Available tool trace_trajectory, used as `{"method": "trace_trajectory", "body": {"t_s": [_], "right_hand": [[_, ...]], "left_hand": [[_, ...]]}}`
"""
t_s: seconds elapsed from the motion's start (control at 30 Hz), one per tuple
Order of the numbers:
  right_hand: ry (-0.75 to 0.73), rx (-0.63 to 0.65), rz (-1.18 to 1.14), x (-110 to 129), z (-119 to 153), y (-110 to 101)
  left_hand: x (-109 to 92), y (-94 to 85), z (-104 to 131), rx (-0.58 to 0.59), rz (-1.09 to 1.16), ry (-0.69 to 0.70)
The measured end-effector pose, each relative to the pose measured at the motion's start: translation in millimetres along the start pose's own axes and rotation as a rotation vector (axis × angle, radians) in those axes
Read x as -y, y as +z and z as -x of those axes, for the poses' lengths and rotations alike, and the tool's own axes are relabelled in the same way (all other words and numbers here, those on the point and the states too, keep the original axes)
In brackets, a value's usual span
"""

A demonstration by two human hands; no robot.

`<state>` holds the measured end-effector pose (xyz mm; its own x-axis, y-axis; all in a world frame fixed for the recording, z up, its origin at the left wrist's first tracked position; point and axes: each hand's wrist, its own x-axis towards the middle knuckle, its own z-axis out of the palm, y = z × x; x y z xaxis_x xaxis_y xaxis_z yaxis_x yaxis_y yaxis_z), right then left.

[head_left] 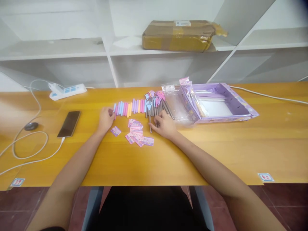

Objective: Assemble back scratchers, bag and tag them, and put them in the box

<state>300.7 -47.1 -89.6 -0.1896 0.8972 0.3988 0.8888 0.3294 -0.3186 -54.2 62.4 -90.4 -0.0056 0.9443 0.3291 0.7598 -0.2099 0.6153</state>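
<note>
Clearly slim, the blue-topped rod [149,106] by my right grip [166,125] has a smooth grey shaft and a light-blue head shaped like a tiny hand with splayed fingers. It lies on the worktop [216,154], closer to the far edge than the near one, its plain end pointing towards the near edge. My right grip is loosely curled, and the thumb tip meets the shaft, though I cannot tell whether I have it pinched. Just beyond and beside it, more rods [160,95] bunch together, grey-shafted, their pink, purple and blue heads overlapping.

My left grip [106,120] is curled too, fingertips at the left end of a row of short tubes [124,109]; I cannot tell whether they close on the end one. The tubes are straight and plain, in pastel blue, purple, pink and orange, laid side by side.

Nearer the near edge than the tubes, thin rectangular cards [136,132] overlap in a loose heap, printed in pink and purple; a lone card [115,131] lies apart, to their left.

Towards the far edge, right of the rods, clear bags [176,106], crinkled and glossy, lie against a purple box [237,98]. It is shallow and open, straight-walled, with a pale floor, and a transparent packet [193,98] with a pink top rests over its left wall.
</note>
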Motion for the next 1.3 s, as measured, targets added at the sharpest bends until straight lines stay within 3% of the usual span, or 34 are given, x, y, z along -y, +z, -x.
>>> {"method": "trace_trajectory", "body": {"t_s": [0.33, 0.53, 0.67, 0.77, 0.87, 0.97, 1.03, 1.17, 1.3], "right_hand": [[0.084, 0.015, 0.052, 12, -8, 8], [0.190, -0.027, -0.108, 16, -10, 10], [0.210, -0.084, -0.233, 18, -14, 1], [0.231, -0.149, -0.359, 17, -16, -18], [0.266, -0.213, -0.469, 15, -5, -46], [0.334, -0.279, -0.726, 20, 25, -74], [0.422, -0.304, -0.983, 31, 55, -85], [0.591, -0.233, -1.309, 63, 112, -81], [0.630, -0.110, -1.412, 85, 142, -57]], "left_hand": [[-7, -5.4, 0, 0.012, 0.017, -0.108], [-13, -14.3, 4, 0.008, 0.026, -0.185], [-22, -23.3, 0, 0.016, 0.040, -0.212], [-35, -42.1, 3, 0.062, 0.060, -0.177], [-57, -71.4, 31, 0.137, 0.080, -0.095], [-83, -97.0, 91, 0.316, 0.147, 0.142], [-99, -103.4, 136, 0.411, 0.189, 0.232], [-113, -87.3, 196, 0.395, 0.193, 0.222], [-104, -61.0, 213, 0.433, 0.206, 0.203]]}}
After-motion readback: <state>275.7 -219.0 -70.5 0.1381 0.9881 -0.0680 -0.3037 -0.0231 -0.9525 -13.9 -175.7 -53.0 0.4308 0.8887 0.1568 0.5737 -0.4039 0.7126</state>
